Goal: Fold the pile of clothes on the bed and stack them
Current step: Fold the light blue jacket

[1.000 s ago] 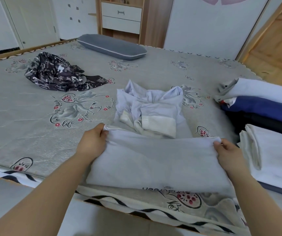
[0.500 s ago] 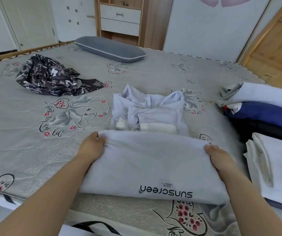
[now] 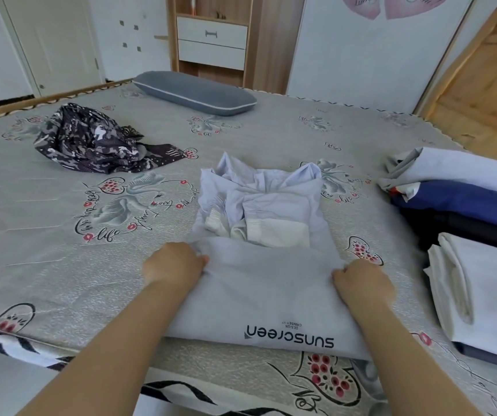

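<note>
Both hands are down on the pale lilac-grey sun-protection jacket with the "sunscreen" print [image 3: 259, 283], which lies on the grey patterned mattress [image 3: 61, 250] right at the near edge, in front of the person. Its long axis runs away from the body toward the collar end; the near part is doubled over, and the fold's free edge runs crosswise, left to right, between the two hands.

The left hand [image 3: 173, 262] sits at the left corner of that edge, fingers curled round the cloth and pinching it. The right hand [image 3: 361, 279] mirrors it at the right corner, knuckles up, fingers tucked onto the fabric; it looks like a grip, though the fingertips are hidden under the hand. The hands are level with each other, so neither is nearer the work.

What matters for the next move: the unfolded part, with white cuffs bunched on top, lies straight ahead of both hands, just beyond the held edge. Carrying that edge forward should, I'd judge, close the fold over it.

The stack of folded clothes, white over navy over black [image 3: 463, 202], waits well off to the right, nearer the right hand. A crumpled dark camouflage-print garment [image 3: 91, 142] lies far left, unfolded.
</note>
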